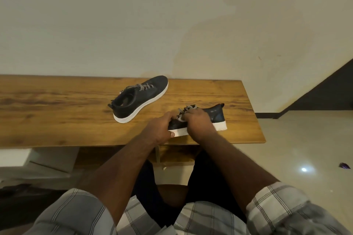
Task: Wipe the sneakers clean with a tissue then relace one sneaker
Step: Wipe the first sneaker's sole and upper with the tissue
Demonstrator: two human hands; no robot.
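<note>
Two black sneakers with white soles and black-and-white laces sit on a wooden table [57, 116]. The far sneaker [141, 99] stands alone, toe toward the wall. The near sneaker [215, 118] lies by the front edge, heel to the right. My left hand [159, 128] grips its toe end, thumb on the white sole. My right hand [198, 122] presses a small white tissue [180, 118] onto the upper just below the laces; most of the tissue is hidden under my fingers.
The table's right end [256, 120] is close to the near sneaker. A pale wall rises behind. White boards [47, 160] lie under the table at left. Tiled floor [305, 149] spreads to the right, with a small purple scrap [344, 166] on it.
</note>
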